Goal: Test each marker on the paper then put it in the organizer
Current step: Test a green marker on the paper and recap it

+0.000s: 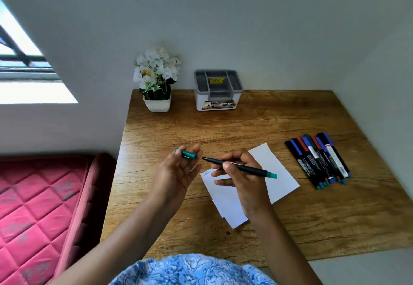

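My right hand [241, 177] grips an uncapped black marker [252, 169] with a green end, its tip pointing left toward the cap. My left hand [178, 168] pinches the green cap [188, 154] between thumb and fingers, just left of the tip and apart from it. Both hands hover over the wooden table. White paper [279, 173] lies under my right hand, with a small scribble [206, 173] near its left edge. Several capped markers [319, 159] lie in a bunch to the right of the paper. The grey and white organizer [218, 90] stands at the back of the table by the wall.
A white pot of white flowers [157, 79] stands left of the organizer. The wooden table [245, 128] meets the wall at the back. A red quilted mattress [40, 206] lies left of the table. A window [20, 61] is at the far left.
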